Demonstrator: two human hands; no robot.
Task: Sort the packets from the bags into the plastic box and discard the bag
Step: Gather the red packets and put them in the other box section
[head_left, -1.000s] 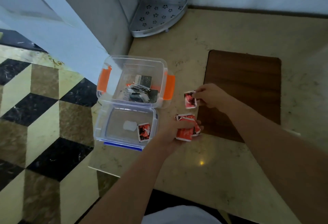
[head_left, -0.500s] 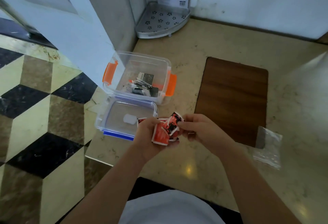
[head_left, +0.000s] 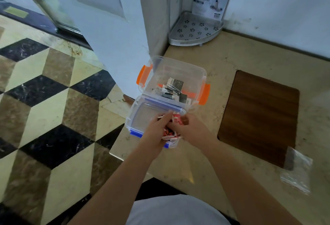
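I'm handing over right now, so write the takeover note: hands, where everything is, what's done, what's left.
Left hand and right hand: together gripping a bundle of red-and-white packets above the lid lying in front of the plastic box.
Box: open, on the marble counter, black-and-white packets already inside.
Empty clear bag: at the right, lying partly on the wooden board.
Done: dark packets boxed, bag emptied.
Left: put the red packets in the box, discard the bag.

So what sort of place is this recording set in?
Probably a home, perhaps near a bathroom: a beige marble ledge beside a patterned cube-tile floor, with a perforated metal corner shelf against the white wall.
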